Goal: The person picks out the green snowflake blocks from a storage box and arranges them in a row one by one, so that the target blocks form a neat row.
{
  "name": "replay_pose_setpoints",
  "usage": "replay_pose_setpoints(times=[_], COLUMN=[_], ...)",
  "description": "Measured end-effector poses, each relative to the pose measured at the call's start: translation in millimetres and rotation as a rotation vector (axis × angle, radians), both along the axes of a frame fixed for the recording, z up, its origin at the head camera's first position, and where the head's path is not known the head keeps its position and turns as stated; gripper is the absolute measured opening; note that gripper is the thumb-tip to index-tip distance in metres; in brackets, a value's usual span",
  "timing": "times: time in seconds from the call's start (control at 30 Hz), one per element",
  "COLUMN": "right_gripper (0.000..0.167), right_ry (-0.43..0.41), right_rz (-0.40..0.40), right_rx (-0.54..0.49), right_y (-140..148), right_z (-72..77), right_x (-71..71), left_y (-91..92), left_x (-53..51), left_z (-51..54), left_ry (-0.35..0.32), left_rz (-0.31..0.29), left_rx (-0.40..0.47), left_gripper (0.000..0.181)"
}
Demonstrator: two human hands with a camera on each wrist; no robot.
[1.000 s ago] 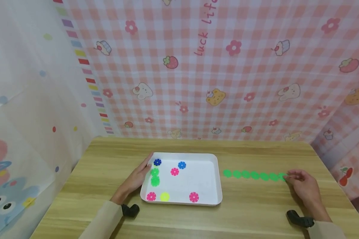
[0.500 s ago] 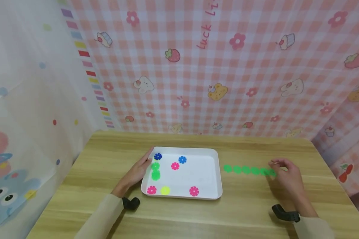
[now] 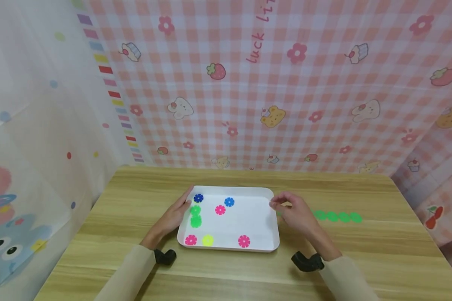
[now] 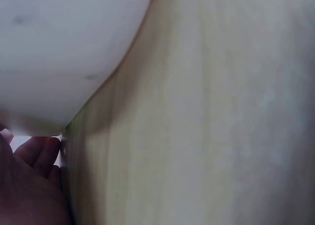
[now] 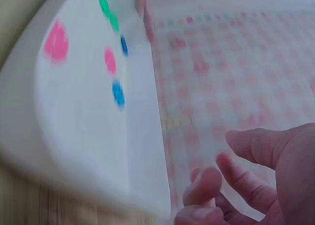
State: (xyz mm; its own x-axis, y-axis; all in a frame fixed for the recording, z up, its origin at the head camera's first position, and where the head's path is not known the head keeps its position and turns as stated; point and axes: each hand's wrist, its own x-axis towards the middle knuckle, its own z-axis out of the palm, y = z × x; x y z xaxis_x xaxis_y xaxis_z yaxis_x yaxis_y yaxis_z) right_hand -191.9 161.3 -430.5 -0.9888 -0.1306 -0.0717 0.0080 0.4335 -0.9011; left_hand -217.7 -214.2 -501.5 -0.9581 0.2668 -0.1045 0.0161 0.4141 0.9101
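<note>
My left hand (image 3: 174,217) grips the shallow, round-cornered white tray (image 3: 254,221) on the wood-grained table (image 3: 391,255); my right hand (image 3: 297,213), loosely bent and empty, hovers by its right rim. Bright notched discs (image 3: 241,241) lie inside, a green row (image 3: 333,216) beside it.

The tray (image 3: 248,221) is white, disc row (image 3: 333,216) green, cloth (image 3: 245,90) checked pink.

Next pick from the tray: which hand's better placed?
Right, probably: the right hand is at the right edge of the tray, apparently empty; the left hand holds the tray's left side, though nearer the green discs.
</note>
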Motion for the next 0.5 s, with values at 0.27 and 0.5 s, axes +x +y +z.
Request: replay_pose_setpoints(times=[0.27,0.5], right_gripper=[0.010,0.021], right_ry=[-0.053,-0.103], right_rz=[0.127,0.248], right_rx=[-0.012,-0.022], right_y=[-67,-109], right_z=[0.2,-9.2], right_x=[-2.4,-6.1], left_y=[0.9,1.3], left_x=[0.5,0.9], left_z=[1.8,2.0], left_ry=[0.006,0.004], left_rz=[-0.001,0.012], left_rx=[0.000,-0.009], left_gripper=[0.053,0.053])
